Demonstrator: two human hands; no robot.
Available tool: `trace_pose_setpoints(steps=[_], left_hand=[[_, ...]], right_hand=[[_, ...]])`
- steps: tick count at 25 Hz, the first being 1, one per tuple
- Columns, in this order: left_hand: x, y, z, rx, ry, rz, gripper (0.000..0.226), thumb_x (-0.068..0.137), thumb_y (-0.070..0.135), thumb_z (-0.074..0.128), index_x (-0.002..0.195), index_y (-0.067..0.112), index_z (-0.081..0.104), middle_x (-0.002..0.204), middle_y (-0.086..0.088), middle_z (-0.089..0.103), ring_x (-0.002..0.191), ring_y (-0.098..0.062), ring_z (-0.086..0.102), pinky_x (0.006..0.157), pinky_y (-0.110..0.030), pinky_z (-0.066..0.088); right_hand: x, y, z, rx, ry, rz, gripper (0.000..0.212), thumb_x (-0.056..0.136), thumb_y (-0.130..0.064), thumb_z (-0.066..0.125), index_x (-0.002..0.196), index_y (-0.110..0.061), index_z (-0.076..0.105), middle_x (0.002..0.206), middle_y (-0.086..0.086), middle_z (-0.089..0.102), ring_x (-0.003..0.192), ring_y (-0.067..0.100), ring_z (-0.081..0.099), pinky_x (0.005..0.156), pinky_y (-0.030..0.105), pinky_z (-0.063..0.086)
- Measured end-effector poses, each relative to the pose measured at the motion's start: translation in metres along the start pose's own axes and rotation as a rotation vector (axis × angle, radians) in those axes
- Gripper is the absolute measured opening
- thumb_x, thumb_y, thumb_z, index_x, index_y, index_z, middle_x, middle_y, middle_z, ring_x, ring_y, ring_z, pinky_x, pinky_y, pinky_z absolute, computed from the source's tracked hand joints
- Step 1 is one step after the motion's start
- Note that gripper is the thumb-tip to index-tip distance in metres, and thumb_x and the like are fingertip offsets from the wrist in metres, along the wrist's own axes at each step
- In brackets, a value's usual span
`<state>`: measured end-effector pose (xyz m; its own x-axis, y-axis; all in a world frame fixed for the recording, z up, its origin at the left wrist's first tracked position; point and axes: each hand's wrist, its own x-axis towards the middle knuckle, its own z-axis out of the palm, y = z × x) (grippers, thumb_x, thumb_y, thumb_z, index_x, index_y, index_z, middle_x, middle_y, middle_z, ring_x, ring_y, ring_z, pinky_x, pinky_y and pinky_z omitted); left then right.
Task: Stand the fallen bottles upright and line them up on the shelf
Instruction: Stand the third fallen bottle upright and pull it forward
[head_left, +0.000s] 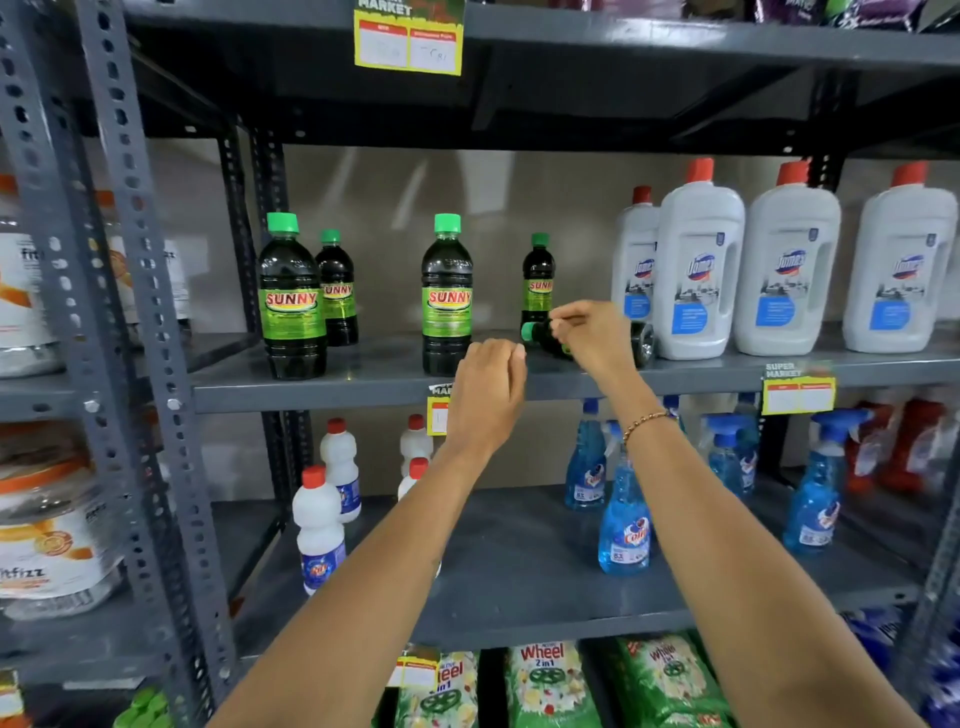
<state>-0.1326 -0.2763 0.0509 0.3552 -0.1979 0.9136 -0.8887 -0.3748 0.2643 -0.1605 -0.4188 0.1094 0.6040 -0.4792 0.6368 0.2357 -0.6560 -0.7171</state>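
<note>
You are at the step of picking up the fallen bottle (587, 338). It lies on the middle shelf (363, 371), between the upright dark bottles and the white jugs (696, 265). Its long axis runs left to right, with the green cap pointing left. Your right hand (589, 335) closes over its body; your left hand (488, 395) hovers near, loosely curled and holding nothing. Next, I think, you must tip the cap upward.

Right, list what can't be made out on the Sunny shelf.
- Fallen bottle: middle and label hidden by the right hand, head view.
- Right hand's grip: fingers are at the bottle, hold unclear.
- Shelf tag: partly covered by the left hand.
- Top tag: prices blurred.
</note>
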Motion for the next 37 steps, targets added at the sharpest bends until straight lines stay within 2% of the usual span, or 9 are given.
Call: trace_pose_setpoints(steps=[2, 5, 13, 16, 20, 23, 28, 33, 37], left_hand=[[-0.001, -0.006, 0.017, 0.212, -0.046, 0.088, 0.027, 0.098, 0.022, 0.038, 0.096, 0.010, 0.062, 0.094, -0.007, 0.065, 0.088, -0.025, 0.057, 0.079, -0.039, 0.046], [-0.009, -0.014, 0.042, 0.433, -0.124, 0.106, 0.039, 0.098, 0.030, 0.033, 0.116, 0.008, 0.061, 0.115, -0.007, 0.065, 0.107, -0.023, 0.058, 0.094, -0.037, 0.042], [-0.018, -0.022, 0.071, 0.698, -0.008, 0.117, 0.029, 0.096, 0.029, 0.040, 0.103, 0.009, 0.061, 0.100, -0.006, 0.064, 0.090, -0.027, 0.058, 0.085, -0.037, 0.037], [-0.019, -0.021, 0.078, 0.690, 0.034, 0.106, 0.032, 0.097, 0.028, 0.037, 0.104, 0.009, 0.061, 0.102, -0.006, 0.064, 0.091, -0.026, 0.057, 0.088, -0.037, 0.036], [-0.020, -0.022, 0.078, 0.681, 0.046, 0.101, 0.032, 0.097, 0.028, 0.037, 0.107, 0.010, 0.062, 0.105, -0.005, 0.064, 0.094, -0.025, 0.058, 0.089, -0.036, 0.035], [-0.021, -0.025, 0.078, 0.709, 0.043, 0.122, 0.032, 0.096, 0.028, 0.037, 0.108, 0.010, 0.062, 0.105, -0.005, 0.064, 0.093, -0.025, 0.058, 0.089, -0.036, 0.035], [-0.020, -0.029, 0.074, 0.721, 0.001, 0.150, 0.036, 0.097, 0.030, 0.035, 0.112, 0.010, 0.061, 0.108, -0.005, 0.064, 0.096, -0.025, 0.059, 0.091, -0.036, 0.034], [-0.022, -0.031, 0.073, 0.728, -0.015, 0.155, 0.038, 0.098, 0.030, 0.035, 0.117, 0.008, 0.058, 0.114, -0.008, 0.063, 0.103, -0.028, 0.058, 0.096, -0.038, 0.035], [-0.022, -0.029, 0.073, 0.727, 0.002, 0.162, 0.035, 0.097, 0.029, 0.037, 0.114, 0.007, 0.058, 0.112, -0.009, 0.063, 0.100, -0.029, 0.057, 0.093, -0.039, 0.036]], right_hand=[[0.007, 0.004, -0.018, -0.194, 0.029, -0.068, 0.020, 0.088, -0.004, 0.061, 0.101, -0.004, 0.075, 0.105, 0.012, 0.075, 0.096, 0.021, 0.070, 0.090, 0.020, 0.047], [0.028, 0.009, -0.034, -0.416, -0.044, -0.146, 0.033, 0.091, -0.012, 0.061, 0.121, 0.001, 0.063, 0.124, 0.017, 0.066, 0.115, 0.029, 0.062, 0.099, 0.029, 0.043], [0.055, 0.028, -0.051, -0.939, -0.453, -0.063, 0.063, 0.076, -0.052, 0.070, 0.118, -0.008, 0.055, 0.116, 0.011, 0.064, 0.109, 0.031, 0.060, 0.083, 0.036, 0.046], [0.057, 0.040, -0.043, -0.780, -0.258, -0.091, 0.057, 0.072, -0.050, 0.072, 0.107, -0.007, 0.061, 0.105, 0.012, 0.068, 0.100, 0.032, 0.063, 0.071, 0.033, 0.044], [0.047, 0.061, -0.022, -0.103, 0.059, -0.042, 0.054, 0.077, -0.049, 0.064, 0.107, -0.006, 0.054, 0.095, 0.004, 0.062, 0.088, 0.025, 0.061, 0.074, 0.038, 0.051], [0.047, 0.059, -0.012, 0.230, -0.079, 0.016, 0.057, 0.087, -0.030, 0.065, 0.124, 0.000, 0.034, 0.104, 0.001, 0.048, 0.096, 0.017, 0.052, 0.087, 0.034, 0.048], [0.074, 0.059, 0.002, 0.117, -0.250, 0.082, 0.074, 0.083, -0.034, 0.071, 0.132, 0.005, 0.031, 0.133, 0.019, 0.047, 0.121, 0.030, 0.050, 0.100, 0.036, 0.044], [0.071, 0.064, 0.000, 0.221, -0.321, 0.203, 0.062, 0.085, -0.019, 0.071, 0.132, 0.000, 0.033, 0.116, 0.006, 0.051, 0.106, 0.019, 0.051, 0.087, 0.028, 0.041], [0.073, 0.069, -0.001, 0.242, -0.382, 0.297, 0.066, 0.079, -0.002, 0.070, 0.132, -0.004, 0.030, 0.124, 0.012, 0.055, 0.117, 0.025, 0.053, 0.085, 0.029, 0.041]])
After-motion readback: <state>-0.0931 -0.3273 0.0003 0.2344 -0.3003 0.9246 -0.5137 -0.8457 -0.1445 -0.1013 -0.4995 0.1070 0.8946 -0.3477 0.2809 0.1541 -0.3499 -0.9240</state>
